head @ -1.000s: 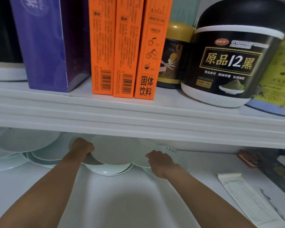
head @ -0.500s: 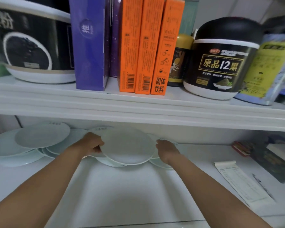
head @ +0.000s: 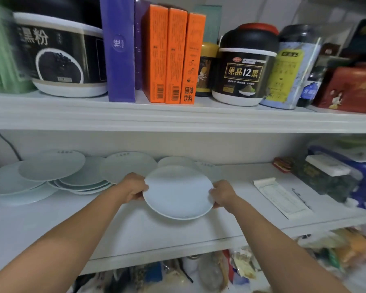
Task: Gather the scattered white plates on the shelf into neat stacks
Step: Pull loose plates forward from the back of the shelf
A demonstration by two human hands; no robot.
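A white plate point(head: 178, 192) hangs above the middle shelf point(head: 51, 225), tilted slightly toward me. My left hand point(head: 132, 188) grips its left rim and my right hand point(head: 222, 194) grips its right rim. Behind it several more white plates lie scattered and overlapping: one at the back centre point(head: 128, 163), two partly hidden behind the held plate point(head: 178, 161), a small overlapping pile point(head: 82, 182), and a wide spread at the far left point(head: 49, 166).
A paper slip point(head: 281, 197) and a pen point(head: 300, 197) lie on the shelf at right, beside dark packages point(head: 330, 178). Jars and orange boxes point(head: 173, 58) fill the upper shelf. Bags crowd the level below.
Both hands have lifted one plate off the scattered group and drawn it forward toward me. The camera has pulled back and tilted down, showing more of the shelf.
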